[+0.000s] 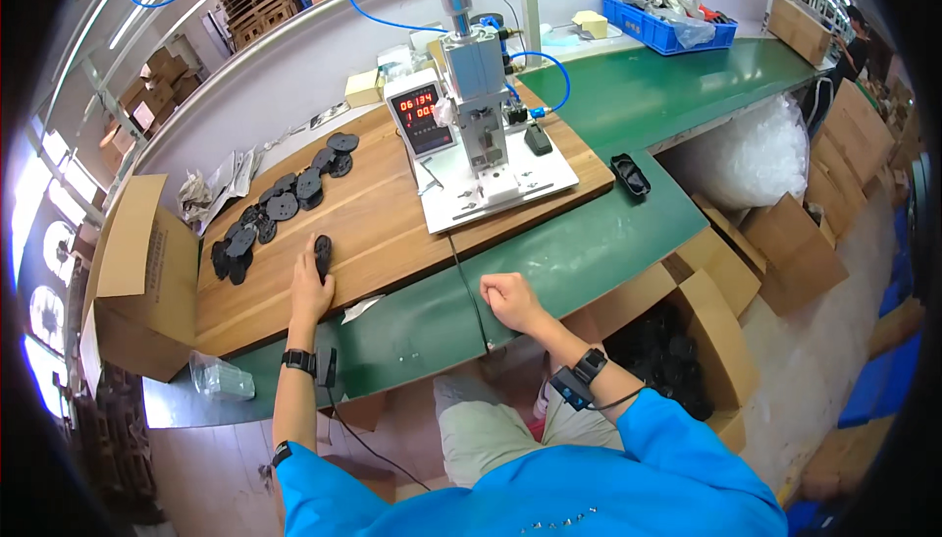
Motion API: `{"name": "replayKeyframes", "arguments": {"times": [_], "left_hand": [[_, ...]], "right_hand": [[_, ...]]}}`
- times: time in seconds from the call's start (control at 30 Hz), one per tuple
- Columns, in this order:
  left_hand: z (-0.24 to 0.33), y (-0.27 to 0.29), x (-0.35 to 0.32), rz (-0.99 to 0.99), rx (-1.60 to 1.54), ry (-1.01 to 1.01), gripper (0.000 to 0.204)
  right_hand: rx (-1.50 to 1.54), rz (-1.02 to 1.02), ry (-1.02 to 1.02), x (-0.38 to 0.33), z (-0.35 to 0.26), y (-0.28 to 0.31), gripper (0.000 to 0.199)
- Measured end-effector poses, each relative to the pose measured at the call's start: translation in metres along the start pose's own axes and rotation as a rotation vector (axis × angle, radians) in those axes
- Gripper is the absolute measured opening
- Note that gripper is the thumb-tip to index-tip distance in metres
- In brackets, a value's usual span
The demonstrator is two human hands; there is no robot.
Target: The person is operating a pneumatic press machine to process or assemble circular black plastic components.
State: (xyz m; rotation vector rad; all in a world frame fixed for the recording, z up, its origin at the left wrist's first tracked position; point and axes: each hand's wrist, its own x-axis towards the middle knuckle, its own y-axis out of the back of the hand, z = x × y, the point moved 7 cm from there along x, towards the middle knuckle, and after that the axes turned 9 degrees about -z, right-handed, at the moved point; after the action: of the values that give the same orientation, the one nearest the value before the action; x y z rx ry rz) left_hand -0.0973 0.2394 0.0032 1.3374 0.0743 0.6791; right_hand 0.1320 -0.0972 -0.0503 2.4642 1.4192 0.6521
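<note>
On the wooden board at the left, my left hand point(311, 287) has its fingers and thumb around a round black plastic disc point(323, 256), seen nearly edge-on. Beyond it, a row of similar black discs point(283, 205) lies loosely overlapped across the board. My right hand point(508, 301) is curled into a fist over the front edge of the green table, and I see nothing in it. A bench press point(478, 110) with a metal cylinder on top and a white base plate stands at the middle of the board. Its control box point(420, 117) shows red lit digits.
An opened cardboard box point(147, 282) stands at the left end. Another carton point(721, 341), holding black parts, is below right. A black tray-like part point(629, 176) lies right of the press. A cable point(469, 292) crosses the table front. A blue crate point(667, 26) sits far right.
</note>
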Motion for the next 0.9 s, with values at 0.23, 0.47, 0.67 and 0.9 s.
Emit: {"name": "replayKeyframes", "arguments": {"times": [0.23, 0.47, 0.67, 0.9], "left_hand": [[0.004, 0.012, 0.025, -0.178, -0.060, 0.162, 0.116], [0.021, 0.003, 0.016, -0.228, -0.009, 0.108, 0.124], [0.039, 0.008, 0.009, -0.277, 0.018, 0.112, 0.128], [0.039, 0.002, 0.000, -0.228, 0.066, 0.099, 0.125]], "right_hand": [[0.003, 0.010, 0.018, -0.002, 0.001, 0.000, 0.015], [0.009, 0.017, 0.013, -0.003, 0.004, -0.002, 0.016], [0.008, 0.011, 0.008, -0.003, 0.004, -0.001, 0.016], [0.002, 0.013, 0.005, -0.004, 0.002, -0.003, 0.016]]}}
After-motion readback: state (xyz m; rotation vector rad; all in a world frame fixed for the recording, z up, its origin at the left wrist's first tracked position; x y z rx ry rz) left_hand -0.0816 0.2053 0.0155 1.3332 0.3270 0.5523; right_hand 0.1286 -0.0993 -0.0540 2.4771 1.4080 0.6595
